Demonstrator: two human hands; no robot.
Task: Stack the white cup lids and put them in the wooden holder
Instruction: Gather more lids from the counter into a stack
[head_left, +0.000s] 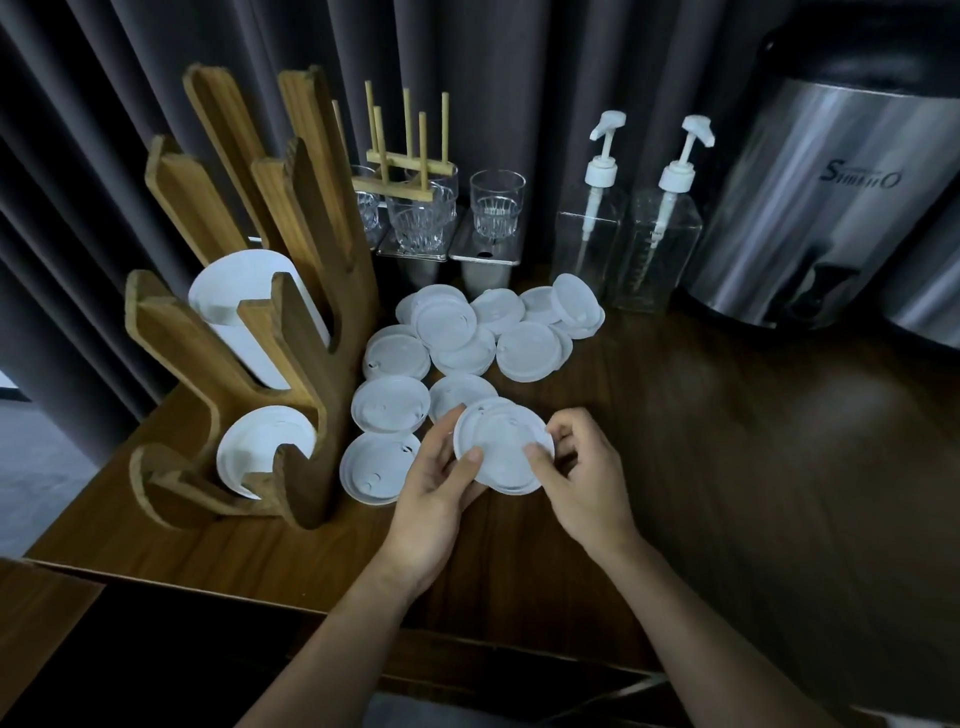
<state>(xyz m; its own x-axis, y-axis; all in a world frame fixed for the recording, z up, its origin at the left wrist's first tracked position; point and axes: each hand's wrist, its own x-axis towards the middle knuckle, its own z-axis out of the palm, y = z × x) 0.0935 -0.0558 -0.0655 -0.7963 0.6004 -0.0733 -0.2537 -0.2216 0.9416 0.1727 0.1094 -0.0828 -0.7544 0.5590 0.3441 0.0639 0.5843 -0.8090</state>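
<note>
head: left hand (436, 493), right hand (587, 473) pinch face-up lids (501, 441)

Dim, soft light; glare streaks the steel urn (810, 202); wide-angle edges bend.

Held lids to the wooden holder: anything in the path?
Nothing upright. Left hand and right hand hold the lid stack; only loose lids lie flat on the table between it and the wooden holder. Its two lower slots already hold white stacks.

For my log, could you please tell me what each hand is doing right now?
Left hand: gripping the round white plastic cup lids.
Right hand: pinching the same lids' other edge.
</note>
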